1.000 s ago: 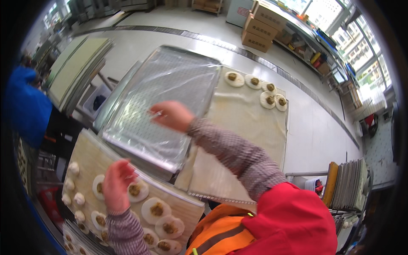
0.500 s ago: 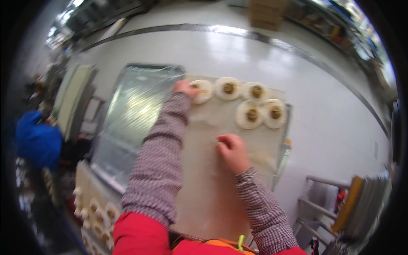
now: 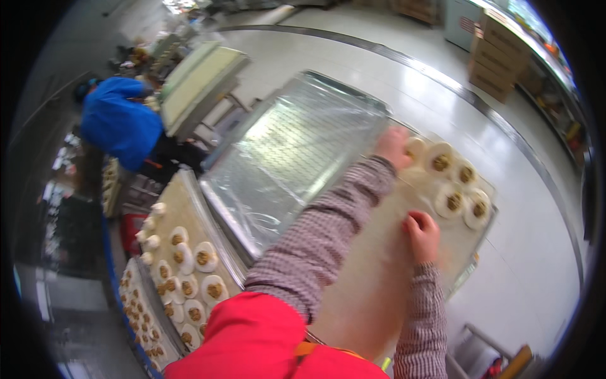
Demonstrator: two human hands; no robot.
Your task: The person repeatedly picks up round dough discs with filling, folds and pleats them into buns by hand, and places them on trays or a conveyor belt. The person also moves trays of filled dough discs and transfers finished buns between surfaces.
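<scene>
My left hand reaches to the far left corner of a paper-lined tray. Its fingers seem closed at the edge of a flat, pale dough round, partly hidden behind the hand. Beside it on the tray lie several more dough rounds, each with a brown filling in the middle, such as one dough round and another nearer to me. Over the middle of the same tray hovers my right hand, fingers curled shut against the thumb. What they hold, if anything, is hidden.
Left of my tray stands a metal tray under clear plastic film. Farther left, another tray carries several filled dough rounds and small white dough pieces. A person in blue bends at the far left. Cardboard boxes stand far right.
The whole view has swung left, so the trays and both arms appear farther right. My left hand stays at the same dough round. My right hand stays curled over the tray.
</scene>
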